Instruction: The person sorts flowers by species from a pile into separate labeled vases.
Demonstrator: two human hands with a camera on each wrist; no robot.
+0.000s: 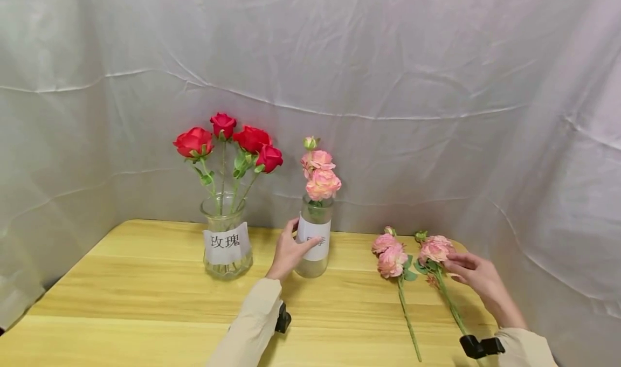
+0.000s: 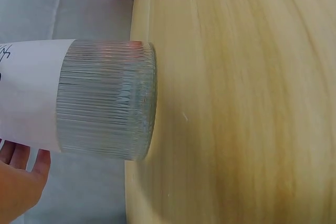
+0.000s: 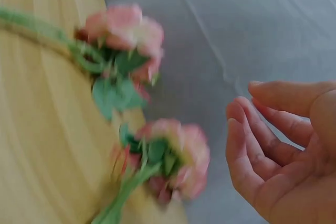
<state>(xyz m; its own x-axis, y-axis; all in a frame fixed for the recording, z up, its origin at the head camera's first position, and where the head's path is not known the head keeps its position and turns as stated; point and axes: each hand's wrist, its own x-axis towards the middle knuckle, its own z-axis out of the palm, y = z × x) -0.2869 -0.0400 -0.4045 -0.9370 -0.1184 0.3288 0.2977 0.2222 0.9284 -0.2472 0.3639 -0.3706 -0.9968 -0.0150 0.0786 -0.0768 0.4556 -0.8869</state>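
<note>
My left hand point(image 1: 292, 251) grips a ribbed glass vase point(image 1: 312, 269) from its left side, thumb across the white paper label and fingers behind. The left wrist view has the vase point(image 2: 107, 98) lying sideways across the picture, with part of the hand point(image 2: 23, 182) at its label. Pink flowers point(image 1: 322, 184) and a small bud stand in this vase. My right hand point(image 1: 477, 281) hovers by the head of a pink flower point(image 1: 436, 248) lying on the table. Its fingers are loosely bent with nothing between them in the right wrist view, beside the pink blooms point(image 3: 191, 158).
Left of the held vase, a wider glass vase point(image 1: 227, 272) with a labelled paper holds several red roses point(image 1: 252, 139). A second pink flower stem point(image 1: 393, 260) lies on the wooden table point(image 1: 145, 291). Grey cloth point(image 1: 388, 60) hangs behind the table.
</note>
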